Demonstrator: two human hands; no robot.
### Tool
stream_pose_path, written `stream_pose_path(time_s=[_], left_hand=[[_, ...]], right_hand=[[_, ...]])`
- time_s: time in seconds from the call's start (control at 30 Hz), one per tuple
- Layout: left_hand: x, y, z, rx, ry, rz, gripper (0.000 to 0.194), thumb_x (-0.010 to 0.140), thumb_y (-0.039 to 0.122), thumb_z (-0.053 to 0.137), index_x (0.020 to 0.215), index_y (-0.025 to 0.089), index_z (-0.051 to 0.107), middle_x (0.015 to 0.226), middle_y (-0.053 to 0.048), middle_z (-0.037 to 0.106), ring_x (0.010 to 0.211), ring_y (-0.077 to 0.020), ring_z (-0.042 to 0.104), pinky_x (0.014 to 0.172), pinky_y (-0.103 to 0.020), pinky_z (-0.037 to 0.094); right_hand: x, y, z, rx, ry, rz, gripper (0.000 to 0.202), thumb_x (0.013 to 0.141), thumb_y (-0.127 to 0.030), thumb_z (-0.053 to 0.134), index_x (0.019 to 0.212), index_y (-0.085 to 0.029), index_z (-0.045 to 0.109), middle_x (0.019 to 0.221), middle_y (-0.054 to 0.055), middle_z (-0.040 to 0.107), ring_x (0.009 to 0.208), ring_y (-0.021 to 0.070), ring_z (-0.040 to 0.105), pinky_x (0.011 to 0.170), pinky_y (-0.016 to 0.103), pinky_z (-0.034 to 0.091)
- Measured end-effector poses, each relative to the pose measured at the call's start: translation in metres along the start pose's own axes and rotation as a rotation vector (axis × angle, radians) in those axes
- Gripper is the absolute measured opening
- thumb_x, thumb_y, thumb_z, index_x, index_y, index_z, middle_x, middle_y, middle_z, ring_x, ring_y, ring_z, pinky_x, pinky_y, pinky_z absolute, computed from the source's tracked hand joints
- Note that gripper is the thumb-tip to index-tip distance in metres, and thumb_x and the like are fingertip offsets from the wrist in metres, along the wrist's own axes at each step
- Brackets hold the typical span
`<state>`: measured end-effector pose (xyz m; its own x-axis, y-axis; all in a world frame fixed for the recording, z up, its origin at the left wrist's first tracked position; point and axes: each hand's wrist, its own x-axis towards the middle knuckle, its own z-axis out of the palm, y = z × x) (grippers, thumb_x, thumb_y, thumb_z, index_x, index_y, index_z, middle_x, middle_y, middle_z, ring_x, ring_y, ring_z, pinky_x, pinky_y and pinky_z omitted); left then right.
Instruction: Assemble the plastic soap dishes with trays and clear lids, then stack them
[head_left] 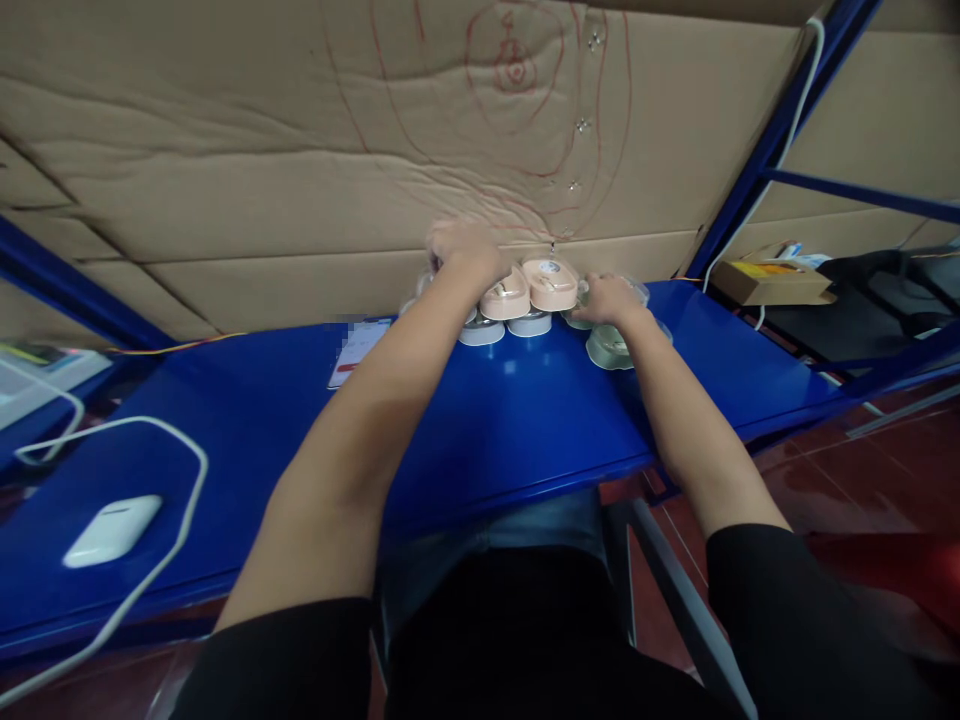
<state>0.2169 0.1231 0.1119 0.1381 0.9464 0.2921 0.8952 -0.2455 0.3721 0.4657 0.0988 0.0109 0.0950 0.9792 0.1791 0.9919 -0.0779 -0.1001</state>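
Upper centre: left hand [465,250] (blurred) beside pink boxes [553,290]; to right, right hand [611,298] at green boxes [609,350]. Finger grip, both: cannot tell.

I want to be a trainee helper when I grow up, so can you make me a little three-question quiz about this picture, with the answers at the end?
1. True or false: the white, smooth, rounded case lies on the shiny blue tabletop.
2. Pick one. What colour are the hand-drawn lines on the flat brown cardboard wall?
A) green
B) red
C) blue
3. Fill in the gap: the pale green, rounded container at the front is nearest the person's ____.

Key:
1. True.
2. B, red.
3. right hand.
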Motion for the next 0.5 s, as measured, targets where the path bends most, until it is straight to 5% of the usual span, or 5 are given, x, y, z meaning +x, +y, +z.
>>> stream_pose_path(time_s=[0.13, 0.33, 0.5], left_hand=[[-0.011, -0.001, -0.01, 0.233, -0.021, -0.156, 0.078, 0.092, 0.048, 0.096, 0.15, 0.004, 0.067, 0.151, -0.025, 0.068, 0.148, -0.0527, 0.057, 0.114, -0.063, 0.057], [-0.001, -0.014, -0.002, 0.067, 0.046, -0.13, 0.07, 0.075, 0.043, 0.107, 0.132, 0.018, 0.075, 0.14, -0.022, 0.074, 0.147, -0.0593, 0.055, 0.108, -0.071, 0.058], [-0.003, -0.015, -0.001, 0.066, 0.056, -0.147, 0.086, 0.075, 0.062, 0.106, 0.138, 0.015, 0.071, 0.143, -0.023, 0.072, 0.148, -0.0571, 0.055, 0.109, -0.068, 0.057]], right_hand=[[-0.002, -0.005, -0.003, 0.027, 0.054, -0.067, 0.109, 0.076, -0.045, 0.099, 0.168, -0.011, 0.05, 0.168, 0.031, 0.054, 0.158, 0.0513, 0.051, 0.129, 0.062, 0.043], [-0.009, -0.02, -0.004, 0.033, 0.089, -0.093, 0.126, 0.073, -0.029, 0.102, 0.179, -0.015, 0.035, 0.172, 0.029, 0.05, 0.159, 0.0508, 0.05, 0.13, 0.062, 0.043], [-0.009, -0.016, -0.004, 0.053, 0.097, -0.057, 0.119, 0.076, -0.029, 0.1, 0.176, -0.012, 0.038, 0.169, 0.031, 0.052, 0.157, 0.0519, 0.053, 0.128, 0.062, 0.045]])
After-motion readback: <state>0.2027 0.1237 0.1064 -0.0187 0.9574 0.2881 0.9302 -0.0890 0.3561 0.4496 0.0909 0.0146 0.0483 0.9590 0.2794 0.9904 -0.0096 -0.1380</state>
